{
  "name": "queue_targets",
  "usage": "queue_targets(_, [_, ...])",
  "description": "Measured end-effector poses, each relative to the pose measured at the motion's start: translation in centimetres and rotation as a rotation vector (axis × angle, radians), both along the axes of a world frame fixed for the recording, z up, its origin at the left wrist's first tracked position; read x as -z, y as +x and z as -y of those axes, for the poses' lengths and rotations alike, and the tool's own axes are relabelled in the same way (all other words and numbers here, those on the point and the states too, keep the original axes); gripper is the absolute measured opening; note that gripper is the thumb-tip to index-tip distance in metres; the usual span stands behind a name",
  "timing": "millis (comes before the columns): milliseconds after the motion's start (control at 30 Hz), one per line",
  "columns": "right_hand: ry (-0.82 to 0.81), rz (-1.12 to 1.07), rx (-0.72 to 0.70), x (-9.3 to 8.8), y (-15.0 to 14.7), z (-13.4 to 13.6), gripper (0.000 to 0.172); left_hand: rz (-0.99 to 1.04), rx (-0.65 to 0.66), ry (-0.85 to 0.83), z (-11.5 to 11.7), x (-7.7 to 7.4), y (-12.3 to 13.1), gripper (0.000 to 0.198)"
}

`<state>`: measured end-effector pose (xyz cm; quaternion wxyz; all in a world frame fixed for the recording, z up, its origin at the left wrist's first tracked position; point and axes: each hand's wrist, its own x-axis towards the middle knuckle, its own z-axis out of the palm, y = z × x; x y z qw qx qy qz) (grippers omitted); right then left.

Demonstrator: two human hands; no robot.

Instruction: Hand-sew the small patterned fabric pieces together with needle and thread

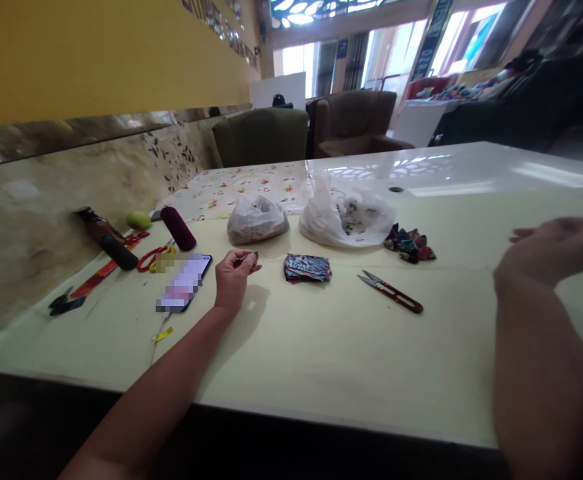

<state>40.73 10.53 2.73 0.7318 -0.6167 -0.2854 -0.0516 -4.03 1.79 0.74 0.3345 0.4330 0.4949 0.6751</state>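
My left hand is closed in a pinch on a small dark piece of fabric, just right of the phone. A thin thread seems to trail rightward from it. Raised at the far right, my right hand is blurred, its fingers curled inward; whatever they grip is hidden. Between the hands lies a stack of patterned fabric pieces. To the right of that stack rest thread snips, blades pointing left. Behind them sits a pile of small folded fabric pieces.
Two white plastic bags stand at the back, the right one holding white fluffy stuff. At left are a phone with a cable, scissors, a maroon thread spool, a dark spool, a bottle and a green fruit.
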Motion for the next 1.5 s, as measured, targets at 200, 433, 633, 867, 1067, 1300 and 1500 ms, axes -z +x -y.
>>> queue_targets(200, [-0.124,0.068,-0.611,-1.9,-10.9,2.3,0.008,0.075,0.238,-0.124,2.0,-0.2,2.5,0.030])
queue_targets(433, [-0.370,0.314,-1.511,-0.5,-20.8,7.5,0.018,-0.044,0.419,-0.156,3.5,-0.5,3.9,0.027])
queue_targets(633, [-0.349,0.410,-1.599,0.3,-22.3,8.9,0.010,-0.111,0.453,-0.140,4.1,-1.1,4.3,0.023])
queue_targets(867, [-0.340,0.392,-1.590,0.1,-22.5,9.2,0.014,-0.026,0.488,-0.186,4.0,-0.7,4.0,0.024])
queue_targets(1067, [-0.364,0.337,-1.465,0.2,-22.5,9.4,0.011,-0.023,0.448,-0.170,3.8,-0.6,3.9,0.023])
queue_targets(1300, [-0.180,0.633,-1.285,-0.1,-22.4,9.8,0.015,-0.101,0.395,-0.098,3.9,-0.8,4.0,0.019])
queue_targets(1500, [-0.155,0.693,-1.223,0.1,-22.5,9.7,0.012,-0.113,0.388,-0.077,3.9,-0.9,4.1,0.017])
